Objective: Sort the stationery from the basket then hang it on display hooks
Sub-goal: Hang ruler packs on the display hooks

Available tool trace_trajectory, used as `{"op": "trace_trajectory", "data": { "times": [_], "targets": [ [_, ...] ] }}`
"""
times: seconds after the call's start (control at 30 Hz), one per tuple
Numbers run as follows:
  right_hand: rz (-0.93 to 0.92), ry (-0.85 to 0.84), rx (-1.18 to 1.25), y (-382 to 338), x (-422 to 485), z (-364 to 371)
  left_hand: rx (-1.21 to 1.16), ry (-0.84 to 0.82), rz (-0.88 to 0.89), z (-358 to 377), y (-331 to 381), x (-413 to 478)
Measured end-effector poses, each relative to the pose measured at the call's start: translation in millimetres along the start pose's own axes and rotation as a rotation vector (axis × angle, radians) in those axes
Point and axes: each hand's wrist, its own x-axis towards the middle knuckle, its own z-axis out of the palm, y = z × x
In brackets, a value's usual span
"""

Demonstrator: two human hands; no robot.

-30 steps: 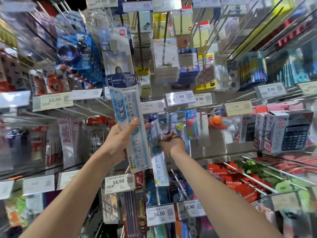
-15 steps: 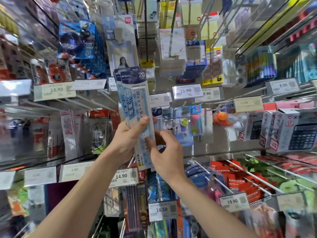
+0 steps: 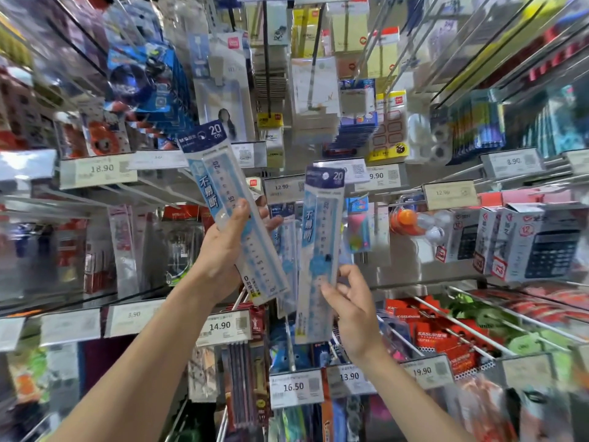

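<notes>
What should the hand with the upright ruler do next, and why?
Probably the right hand should lift its upright ruler pack a little left, toward the 12.90 tag, and thread its top onto that hook. Matching hanging rulers sit just below that tag, right beside the pack, while the left hand grips a tilted ruler pack.

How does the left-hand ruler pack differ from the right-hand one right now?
The left-hand ruler pack leans with its top to the left; the right-hand ruler pack stands nearly upright. The left hand wraps round its pack's middle; the right hand pinches its pack near the bottom. Both are blue-and-white packs marked 20 cm.
</notes>
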Motion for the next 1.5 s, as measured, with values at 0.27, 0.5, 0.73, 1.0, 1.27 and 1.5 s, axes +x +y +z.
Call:
{"op": "trace_trajectory", "data": {
  "times": [0.27,0.5,0.73,1.0,1.27,1.5],
  "targets": [
    [0.153,-0.07,-0.219,28.3,-20.8,-26.2,-0.052,0.048,0.057,8.8,3.9,2.1],
    [0.126,-0.019,-0.407,16.0,21.8,-4.6,-0.033,0.058,0.045,7.6,7.7,1.8],
    [0.152,-0.035,-0.457,9.1,35.5,9.0,0.017,0.066,0.035,3.6,11.7,2.8],
    [0.222,-0.024,-0.525,7.6,27.2,18.1,0.052,0.049,0.004,1.5,9.4,3.2],
    [0.343,-0.038,-0.747,15.0,66.8,26.5,0.033,0.046,-0.003,-1.3,10.9,3.0],
    [0.126,0.08,-0.884,1.9,57.6,24.7,0.055,0.036,0.036,1.3,9.1,3.5]
  ]
}}
